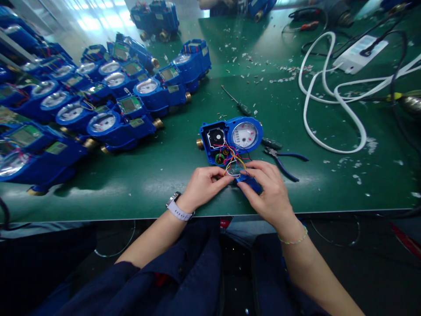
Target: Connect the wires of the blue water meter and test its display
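A wristwatch (173, 200) with a metallic case and a pale lilac strap (180, 212), punched with a row of holes, circles the left wrist (187, 204). A thin yellow-green bracelet (297, 240), perhaps of tiny beads, rings the right wrist (286, 221). The clothing (194, 267) is dark navy, its left sleeve (126, 271) ending near the elbow, a little red (161, 279) showing at the front.

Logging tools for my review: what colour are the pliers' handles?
The pliers' handles are dark blue, clearest in the head view.

Fingers (259, 175) at thin coloured wires (234, 153)
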